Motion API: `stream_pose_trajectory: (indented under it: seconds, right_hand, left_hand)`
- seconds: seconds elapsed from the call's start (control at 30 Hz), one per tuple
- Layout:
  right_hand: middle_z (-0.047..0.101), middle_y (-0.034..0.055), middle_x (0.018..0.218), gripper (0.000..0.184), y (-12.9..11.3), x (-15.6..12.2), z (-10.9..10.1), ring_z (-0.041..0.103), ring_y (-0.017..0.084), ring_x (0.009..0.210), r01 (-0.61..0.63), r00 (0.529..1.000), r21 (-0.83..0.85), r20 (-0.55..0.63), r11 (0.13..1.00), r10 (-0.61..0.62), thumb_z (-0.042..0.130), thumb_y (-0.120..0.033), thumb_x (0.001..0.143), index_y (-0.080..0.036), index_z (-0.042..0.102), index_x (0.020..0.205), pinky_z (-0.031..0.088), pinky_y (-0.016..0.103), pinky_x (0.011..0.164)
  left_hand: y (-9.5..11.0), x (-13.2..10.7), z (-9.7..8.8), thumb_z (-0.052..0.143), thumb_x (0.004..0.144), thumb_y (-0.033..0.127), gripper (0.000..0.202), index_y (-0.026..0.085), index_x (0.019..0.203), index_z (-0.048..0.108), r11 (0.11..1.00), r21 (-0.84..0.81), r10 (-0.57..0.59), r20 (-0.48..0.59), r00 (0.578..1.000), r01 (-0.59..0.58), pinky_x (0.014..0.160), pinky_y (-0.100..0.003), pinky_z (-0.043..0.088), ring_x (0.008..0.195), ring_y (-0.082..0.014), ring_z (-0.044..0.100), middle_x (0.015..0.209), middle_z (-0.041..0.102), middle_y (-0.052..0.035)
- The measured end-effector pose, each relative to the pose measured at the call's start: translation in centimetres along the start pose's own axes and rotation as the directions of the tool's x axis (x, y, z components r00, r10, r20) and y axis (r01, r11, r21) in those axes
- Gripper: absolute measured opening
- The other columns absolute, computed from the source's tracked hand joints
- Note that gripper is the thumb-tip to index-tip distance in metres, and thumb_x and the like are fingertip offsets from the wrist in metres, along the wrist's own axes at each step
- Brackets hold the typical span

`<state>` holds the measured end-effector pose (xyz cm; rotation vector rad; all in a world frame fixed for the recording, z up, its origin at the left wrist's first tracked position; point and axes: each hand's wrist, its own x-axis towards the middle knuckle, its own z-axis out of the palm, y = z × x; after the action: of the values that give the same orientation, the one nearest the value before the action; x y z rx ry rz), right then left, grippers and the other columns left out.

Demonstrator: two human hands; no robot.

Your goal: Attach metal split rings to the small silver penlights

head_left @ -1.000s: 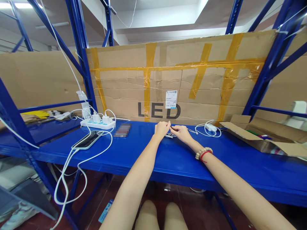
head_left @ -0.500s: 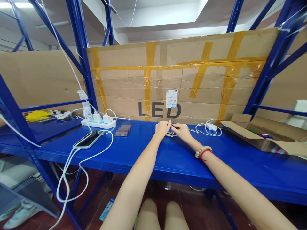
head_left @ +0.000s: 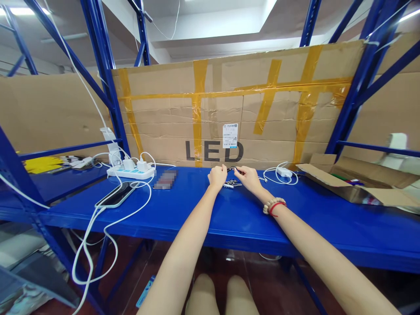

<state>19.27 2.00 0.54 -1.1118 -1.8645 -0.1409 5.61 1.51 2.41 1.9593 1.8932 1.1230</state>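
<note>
My left hand (head_left: 217, 176) and my right hand (head_left: 248, 178) meet over the far part of the blue shelf top (head_left: 193, 210). Between their closed fingertips runs a small black, cord-like piece (head_left: 231, 168), pinched at both ends; its exact kind is too small to make out. Just beneath it lies a cluster of small silvery metal pieces (head_left: 233, 183), which look like keys. Whether the black piece is joined to them, I cannot tell. A beaded bracelet and a red string circle my right wrist.
At left are a white power strip (head_left: 131, 173), a phone (head_left: 118, 195) with trailing white cables, and a blurred flat item (head_left: 165, 180). A white charger with cable (head_left: 284, 172) and an open cardboard box (head_left: 354, 188) sit at right. Taped cardboard (head_left: 170, 122) stands behind.
My hands have drawn slightly apart, so the black piece between them now shows. More of the metal cluster is visible. The whole view has shifted a little.
</note>
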Motion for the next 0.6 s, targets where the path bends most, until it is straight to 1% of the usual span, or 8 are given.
stream_pose_trajectory:
  seconds: [0.07, 0.17, 0.23, 0.3, 0.4, 0.5, 0.6]
  right_hand:
    - [0.052, 0.0028, 0.056, 0.033, 0.0, 0.0, -0.1, 0.042, 0.012, 0.052, -0.004, 1.000, -0.018, 0.005, 1.000, 0.004, 0.042, -0.034, 0.082, -0.016, 0.058, 0.060, 0.028, 0.024, 0.053]
    - [0.053, 0.0036, 0.058, 0.034, 0.1, -0.1, -0.3, 0.043, 0.012, 0.053, 0.010, 1.000, -0.049, 0.029, 0.999, -0.009, 0.040, -0.034, 0.083, -0.016, 0.058, 0.061, 0.028, 0.024, 0.054]
    - [0.054, 0.0042, 0.059, 0.034, 0.2, 0.0, -0.4, 0.043, 0.012, 0.054, 0.006, 1.000, -0.069, 0.024, 0.998, -0.005, 0.039, -0.034, 0.083, -0.016, 0.059, 0.063, 0.028, 0.024, 0.054]
    - [0.055, 0.0045, 0.060, 0.034, 0.4, 0.0, -0.5, 0.044, 0.012, 0.054, -0.010, 1.000, -0.082, 0.018, 0.997, 0.012, 0.039, -0.035, 0.084, -0.016, 0.060, 0.065, 0.028, 0.024, 0.054]
    - [0.058, 0.0052, 0.061, 0.036, 0.9, 0.0, -0.6, 0.045, 0.013, 0.055, -0.031, 0.998, -0.086, 0.054, 0.996, 0.036, 0.039, -0.037, 0.084, -0.016, 0.063, 0.067, 0.029, 0.024, 0.055]
    - [0.061, 0.0059, 0.062, 0.040, 1.3, 0.0, -0.5, 0.048, 0.013, 0.058, -0.034, 0.987, -0.092, 0.152, 0.995, 0.048, 0.039, -0.038, 0.085, -0.014, 0.064, 0.066, 0.029, 0.024, 0.056]
    - [0.062, 0.0060, 0.067, 0.043, 1.5, -0.1, -0.3, 0.050, 0.013, 0.061, -0.018, 0.967, -0.122, 0.249, 0.992, 0.049, 0.036, -0.036, 0.088, -0.014, 0.064, 0.066, 0.030, 0.024, 0.057]
  left_hand:
    - [0.0, 0.0, 0.1, 0.025, 0.090, 0.037, 0.052, 0.018, 0.075, 0.071, 1.000, 0.023, 0.016, 0.022, 1.000, -0.017, 0.079, -0.031, 0.044, 0.090, -0.0222, 0.063, 0.089, 0.070, -0.0100]
    - [0.1, 0.0, 0.5, 0.026, 0.089, 0.036, 0.050, 0.017, 0.077, 0.071, 0.994, 0.081, 0.073, 0.052, 0.996, -0.077, 0.078, -0.030, 0.044, 0.091, -0.0229, 0.063, 0.090, 0.070, -0.0117]
    - [0.1, -0.1, 0.7, 0.028, 0.089, 0.035, 0.048, 0.017, 0.079, 0.071, 0.987, 0.119, 0.098, 0.058, 0.993, -0.104, 0.078, -0.030, 0.044, 0.093, -0.0231, 0.063, 0.092, 0.069, -0.0129]
    - [0.1, -0.1, 0.8, 0.029, 0.089, 0.035, 0.047, 0.016, 0.080, 0.071, 0.986, 0.129, 0.101, 0.053, 0.994, -0.107, 0.078, -0.030, 0.044, 0.093, -0.0233, 0.062, 0.092, 0.069, -0.0134]
    - [0.1, -0.1, 0.6, 0.029, 0.088, 0.035, 0.047, 0.016, 0.079, 0.071, 0.996, 0.082, 0.041, 0.010, 0.999, -0.042, 0.078, -0.031, 0.044, 0.092, -0.0237, 0.063, 0.092, 0.069, -0.0135]
    - [-0.1, 0.1, 0.3, 0.028, 0.087, 0.034, 0.047, 0.017, 0.078, 0.071, 0.996, -0.020, -0.083, -0.023, 0.996, 0.082, 0.078, -0.030, 0.044, 0.091, -0.0230, 0.063, 0.093, 0.069, -0.0118]
    - [-0.4, 0.5, 0.2, 0.027, 0.086, 0.034, 0.047, 0.018, 0.076, 0.070, 0.976, -0.129, -0.181, -0.017, 0.983, 0.177, 0.076, -0.029, 0.045, 0.091, -0.0219, 0.063, 0.092, 0.070, -0.0093]
